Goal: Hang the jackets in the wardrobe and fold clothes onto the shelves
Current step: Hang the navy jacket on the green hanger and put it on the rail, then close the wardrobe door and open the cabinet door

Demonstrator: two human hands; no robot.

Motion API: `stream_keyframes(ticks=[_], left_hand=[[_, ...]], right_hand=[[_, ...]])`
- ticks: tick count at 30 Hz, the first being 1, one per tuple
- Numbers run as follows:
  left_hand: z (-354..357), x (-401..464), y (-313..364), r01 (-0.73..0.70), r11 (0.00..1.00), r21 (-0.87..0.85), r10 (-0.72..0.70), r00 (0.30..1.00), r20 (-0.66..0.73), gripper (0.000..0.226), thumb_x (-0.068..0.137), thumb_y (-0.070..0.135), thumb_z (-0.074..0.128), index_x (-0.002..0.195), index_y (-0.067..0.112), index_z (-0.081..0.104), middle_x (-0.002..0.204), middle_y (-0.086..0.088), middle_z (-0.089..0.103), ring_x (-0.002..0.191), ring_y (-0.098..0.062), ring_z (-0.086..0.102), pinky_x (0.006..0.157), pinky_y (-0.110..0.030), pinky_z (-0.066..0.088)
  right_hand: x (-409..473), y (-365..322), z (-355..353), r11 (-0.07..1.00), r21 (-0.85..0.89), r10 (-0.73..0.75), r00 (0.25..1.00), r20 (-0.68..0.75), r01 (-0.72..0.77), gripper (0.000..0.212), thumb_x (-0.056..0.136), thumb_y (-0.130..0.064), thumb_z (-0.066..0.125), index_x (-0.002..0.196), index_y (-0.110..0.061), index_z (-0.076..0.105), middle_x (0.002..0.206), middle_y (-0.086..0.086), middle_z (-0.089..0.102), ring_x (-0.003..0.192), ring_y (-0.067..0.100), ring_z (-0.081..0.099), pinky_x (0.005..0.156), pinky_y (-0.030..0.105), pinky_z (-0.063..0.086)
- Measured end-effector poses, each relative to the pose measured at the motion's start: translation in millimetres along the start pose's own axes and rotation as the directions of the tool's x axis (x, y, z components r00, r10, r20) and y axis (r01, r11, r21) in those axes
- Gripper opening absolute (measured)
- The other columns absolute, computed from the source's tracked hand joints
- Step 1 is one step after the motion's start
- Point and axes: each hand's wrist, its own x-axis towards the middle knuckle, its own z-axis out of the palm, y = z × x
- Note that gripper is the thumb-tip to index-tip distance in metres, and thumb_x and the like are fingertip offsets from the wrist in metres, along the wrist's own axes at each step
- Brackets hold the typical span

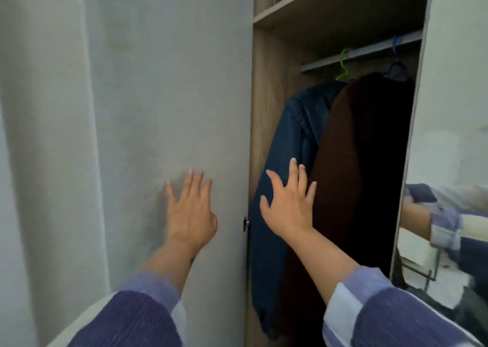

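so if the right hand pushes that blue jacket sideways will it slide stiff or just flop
Probably flop: the blue jacket hangs in soft folds from a green hanger, so the cloth would likely give under the right hand first. The hook sits loosely over the rail, so the hanger may then swing or slide. It could drag against the brown coat beside it.

A pale grey curtain (45,135) hangs at the left; a mirror (449,188) on the right reflects a blurred room.

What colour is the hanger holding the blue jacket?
Bright green hanger, seen in the head view, hooked on the rail.
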Motion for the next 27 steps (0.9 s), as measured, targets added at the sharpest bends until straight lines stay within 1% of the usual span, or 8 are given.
stream_keyframes(ticks=[4, 8, 11, 14, 17, 19, 22, 27], left_hand=[[-15.2, -37.9, -70.8, 0.011, 0.996, 0.092, 0.015, 0.963, -0.269, 0.073, 0.071, 0.02, 0.061, 0.139, 0.004, 0.043, 0.152, -0.014, 0.032, 0.142, -0.03, 0.024, 0.117, -0.045, -0.002], [-24.0, -64.5, -117.8, 0.09, 0.995, 0.039, -0.06, 0.875, -0.481, 0.075, 0.078, 0.032, 0.055, 0.142, 0.006, 0.027, 0.148, -0.012, 0.025, 0.14, -0.03, 0.023, 0.115, -0.052, 0.006], [-20.4, -73.4, -143.8, 0.207, 0.969, -0.136, -0.243, 0.896, -0.372, 0.097, 0.076, 0.061, 0.046, 0.147, 0.001, 0.015, 0.152, -0.016, 0.021, 0.141, -0.029, 0.019, 0.113, -0.055, 0.018], [-14.7, -77.4, -160.3, 0.255, 0.945, -0.203, -0.289, 0.943, -0.165, 0.112, 0.069, 0.08, 0.023, 0.152, 0.009, -0.003, 0.16, -0.008, 0.002, 0.148, -0.02, -0.002, 0.119, -0.05, 0.002], [-6.9, -79.6, -167.8, 0.24, 0.947, -0.213, -0.264, 0.96, -0.095, 0.119, 0.063, 0.091, -0.001, 0.152, 0.013, -0.009, 0.161, 0.0, -0.009, 0.146, -0.014, -0.015, 0.119, -0.046, -0.008], [-0.4, -79.5, -170.3, 0.232, 0.948, -0.217, -0.252, 0.965, -0.068, 0.116, 0.064, 0.09, -0.005, 0.152, 0.014, -0.011, 0.16, 0.001, -0.011, 0.146, -0.012, -0.017, 0.118, -0.045, -0.01], [2.4, -81.1, -165.8, 0.147, 0.956, -0.253, -0.171, 0.982, -0.075, 0.102, 0.074, 0.078, 0.008, 0.153, 0.015, -0.006, 0.161, 0.002, -0.008, 0.146, -0.01, -0.015, 0.118, -0.045, -0.01], [-3.0, -81.6, -126.7, -0.203, 0.928, -0.311, 0.155, 0.973, -0.171, 0.077, 0.088, 0.053, 0.022, 0.152, 0.011, 0.017, 0.159, -0.005, 0.018, 0.148, -0.015, 0.007, 0.119, -0.048, -0.002]], right_hand=[[-8.1, -75.8, -3.6, 0.973, 0.2, -0.129, 0.991, 0.046, 0.117, 0.06, 0.093, -0.044, 0.043, 0.148, -0.029, 0.024, 0.16, 0.01, -0.01, 0.147, 0.027, -0.012, 0.117, 0.054, -0.001], [-10.5, -152.8, -7.0, 0.892, 0.412, -0.225, 0.973, 0.046, 0.187, 0.064, 0.092, -0.053, 0.042, 0.148, -0.032, 0.02, 0.161, 0.007, -0.006, 0.147, 0.025, -0.009, 0.118, 0.051, -0.002], [-9.7, -205.5, -9.5, 0.837, 0.505, -0.248, 0.969, 0.008, 0.21, 0.077, 0.087, -0.063, 0.044, 0.15, -0.034, 0.01, 0.161, 0.004, -0.007, 0.148, 0.023, -0.007, 0.118, 0.053, 0.001], [-11.3, -242.3, -3.7, 0.825, 0.53, -0.234, 0.972, 0.007, 0.195, 0.095, 0.082, -0.067, 0.048, 0.15, -0.034, -0.01, 0.159, 0.0, -0.018, 0.147, 0.022, -0.011, 0.116, 0.055, 0.001], [-14.6, -252.5, 11.0, 0.87, 0.469, -0.181, 0.983, 0.009, 0.156, 0.099, 0.083, -0.052, 0.054, 0.148, -0.033, -0.018, 0.158, 0.0, -0.023, 0.147, 0.027, -0.01, 0.115, 0.06, 0.011], [-18.1, -250.6, 15.9, 0.873, 0.465, -0.164, 0.986, -0.008, 0.149, 0.098, 0.082, -0.048, 0.054, 0.148, -0.033, -0.017, 0.158, 0.0, -0.021, 0.148, 0.028, -0.007, 0.114, 0.058, 0.017], [-23.1, -242.4, 10.4, 0.846, 0.508, -0.165, 0.985, -0.042, 0.163, 0.099, 0.081, -0.046, 0.057, 0.15, -0.033, -0.013, 0.16, 0.0, -0.016, 0.148, 0.028, -0.004, 0.116, 0.053, 0.019], [-40.3, -201.6, -6.6, 0.778, 0.592, -0.164, 0.977, -0.132, 0.211, 0.096, 0.079, -0.04, 0.061, 0.15, -0.035, -0.004, 0.161, -0.003, -0.004, 0.148, 0.019, 0.006, 0.117, 0.046, 0.021]])
